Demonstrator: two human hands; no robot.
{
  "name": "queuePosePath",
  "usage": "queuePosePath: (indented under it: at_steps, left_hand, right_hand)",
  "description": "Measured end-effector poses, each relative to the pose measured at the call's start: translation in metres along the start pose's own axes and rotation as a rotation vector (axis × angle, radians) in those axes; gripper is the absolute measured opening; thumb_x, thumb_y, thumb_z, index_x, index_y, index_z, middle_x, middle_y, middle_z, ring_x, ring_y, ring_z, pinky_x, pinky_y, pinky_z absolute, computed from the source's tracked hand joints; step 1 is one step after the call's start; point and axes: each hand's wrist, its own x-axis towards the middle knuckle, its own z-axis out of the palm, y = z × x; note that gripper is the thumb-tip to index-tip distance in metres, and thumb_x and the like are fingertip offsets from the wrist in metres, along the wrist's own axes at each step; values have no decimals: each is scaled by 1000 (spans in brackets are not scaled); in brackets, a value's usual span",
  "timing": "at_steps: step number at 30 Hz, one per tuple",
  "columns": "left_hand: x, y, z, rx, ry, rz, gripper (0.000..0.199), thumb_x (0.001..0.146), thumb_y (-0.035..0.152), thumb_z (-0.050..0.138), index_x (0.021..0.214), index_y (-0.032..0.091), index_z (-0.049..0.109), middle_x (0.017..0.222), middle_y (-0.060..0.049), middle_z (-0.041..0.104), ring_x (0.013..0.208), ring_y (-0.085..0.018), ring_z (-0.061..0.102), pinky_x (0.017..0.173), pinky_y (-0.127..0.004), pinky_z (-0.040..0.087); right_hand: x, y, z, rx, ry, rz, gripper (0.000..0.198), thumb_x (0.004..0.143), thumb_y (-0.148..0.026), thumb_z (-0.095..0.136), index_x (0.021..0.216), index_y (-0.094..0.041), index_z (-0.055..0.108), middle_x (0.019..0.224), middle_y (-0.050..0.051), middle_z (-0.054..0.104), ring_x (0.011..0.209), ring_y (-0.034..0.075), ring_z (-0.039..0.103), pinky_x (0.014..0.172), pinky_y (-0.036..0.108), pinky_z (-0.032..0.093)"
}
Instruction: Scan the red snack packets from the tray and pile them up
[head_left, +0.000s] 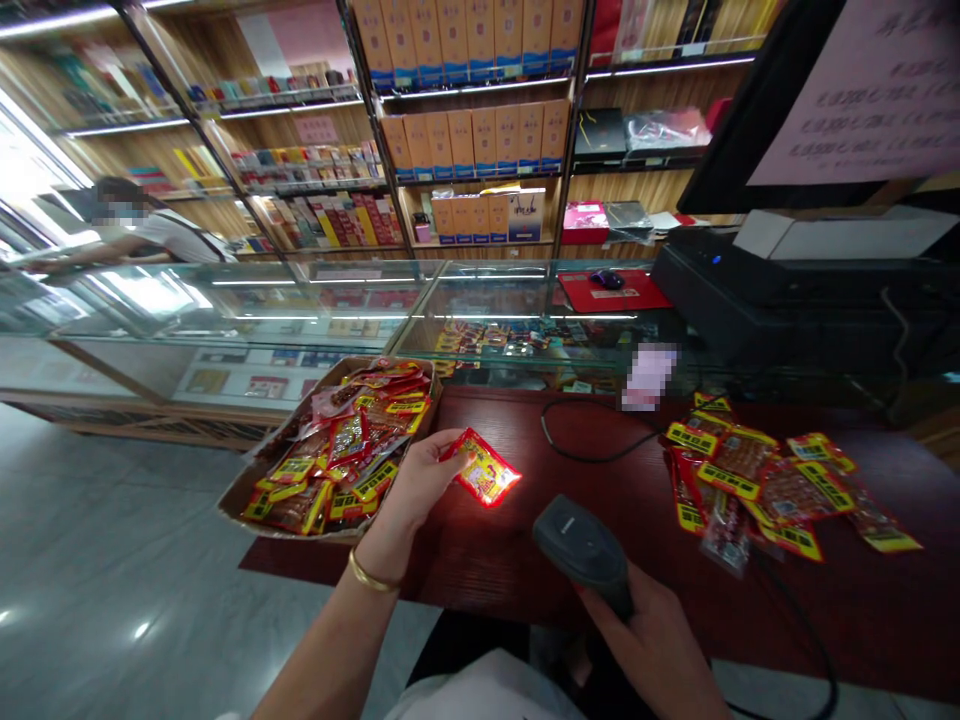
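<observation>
Pinched between the thumb and fingers of my left hand [426, 478] is a small red and yellow snack packet [486, 472], held over the dark red counter. A bright red-white glow falls on its lower right part. My right hand [656, 630] is wrapped around the handle of a dark grey barcode scanner [581, 548], whose head points towards the packet. Left of my left hand stands a cardboard box [234, 492] full of similar snack packets [349, 438]. A loose pile of packets [780, 485] lies on the counter to the right of the scanner.
A black cable [592, 458] loops over the wooden counter [480, 565]. Glass display cases [337, 300] stand beyond it. At the right are a monitor [840, 120] and a black machine [795, 300]; a mouse [607, 279] sits on a red mat. Another person [165, 232] leans at the far left.
</observation>
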Motion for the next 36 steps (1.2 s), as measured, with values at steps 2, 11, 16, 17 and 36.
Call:
queuePosePath:
  at_steps: [2, 11, 16, 17, 36]
  left_hand:
    - [0, 1, 2, 5, 4, -6, 37, 65, 31, 83, 98, 16, 77, 81, -4, 75, 71, -17, 66, 66, -27, 50]
    - [2, 0, 12, -47, -14, -25, 35, 65, 26, 84, 97, 15, 77, 85, -5, 76, 74, -17, 68, 70, -27, 53]
    - [2, 2, 15, -39, -31, -22, 34, 64, 25, 84, 96, 15, 77, 85, -4, 76, 73, -16, 68, 71, -27, 53]
    - [2, 3, 15, -25, -27, -22, 32, 64, 24, 83, 94, 15, 77, 81, -3, 75, 71, -16, 67, 68, -26, 52]
    - [16, 1, 60, -94, -151, -42, 40, 64, 36, 88, 96, 14, 77, 90, -7, 77, 77, -17, 68, 73, -26, 51]
  right_hand:
    - [0, 1, -1, 2, 0, -7, 39, 90, -41, 58, 116, -19, 75, 111, 12, 81, 103, 30, 76, 96, 39, 57]
    - [1, 6, 0, 19, 3, 18, 39, 91, -43, 57, 115, -17, 73, 113, 12, 80, 106, 29, 75, 96, 38, 56]
    - [2, 4, -3, 11, 27, 25, 40, 92, -46, 56, 114, -17, 74, 110, 13, 80, 104, 30, 75, 94, 38, 57]
    - [2, 3, -4, 15, 27, 18, 40, 92, -46, 56, 114, -18, 74, 110, 13, 80, 105, 30, 75, 94, 37, 57]
    - [-11, 16, -16, 26, 116, 67, 44, 91, -42, 55, 122, -16, 70, 116, 15, 78, 110, 31, 73, 101, 43, 54]
